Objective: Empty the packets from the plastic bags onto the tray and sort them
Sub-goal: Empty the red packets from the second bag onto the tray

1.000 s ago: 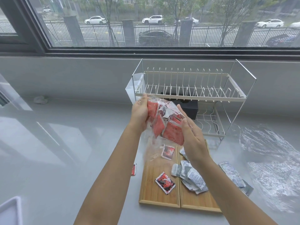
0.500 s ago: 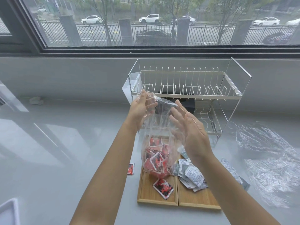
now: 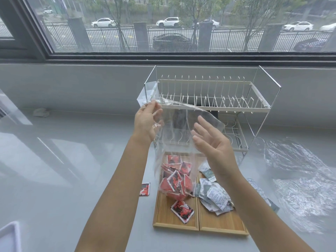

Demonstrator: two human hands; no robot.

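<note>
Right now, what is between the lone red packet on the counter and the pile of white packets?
In the head view, the tray's left half lies there, under the clear bag's heap of red packets.

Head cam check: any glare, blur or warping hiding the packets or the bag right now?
Head view: soft daylight, no hard shadows; window reflections streak the grey counter at left. The clear bag held by the left hand reads only by its creases, while the red packets inside stay sharp. Wide-angle lens bows the window frame. The crumpled plastic at right glints.
</note>
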